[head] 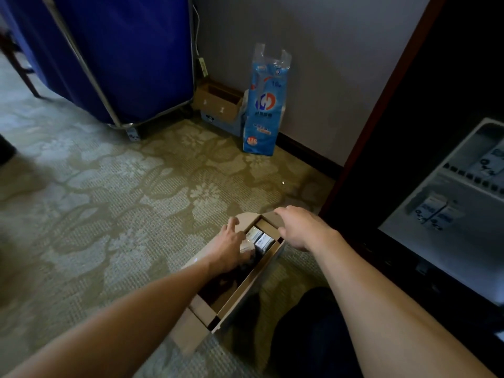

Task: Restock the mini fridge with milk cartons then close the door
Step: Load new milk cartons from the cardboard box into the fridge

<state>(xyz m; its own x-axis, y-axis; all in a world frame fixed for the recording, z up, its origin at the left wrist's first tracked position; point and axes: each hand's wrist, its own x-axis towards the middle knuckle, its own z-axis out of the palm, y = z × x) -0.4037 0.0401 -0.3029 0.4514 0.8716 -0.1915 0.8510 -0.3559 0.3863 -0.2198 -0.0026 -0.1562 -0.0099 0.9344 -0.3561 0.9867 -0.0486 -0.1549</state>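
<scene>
Fetching milk cartons [260, 240] from cardboard box [245, 290] on carpet [136, 186] beside open mini fridge [409, 233]. Left hand [231, 241] down among them, cannot tell grip. Right hand [297, 230] flat on flap [268, 216], grip spread loose. Next: pinch one, lift, shelve.

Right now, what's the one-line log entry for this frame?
phase: pick | left hand: inside cardboard box, at milk cartons, grip unclear | right hand: resting on box flap | mini fridge: open, partly stocked
</scene>
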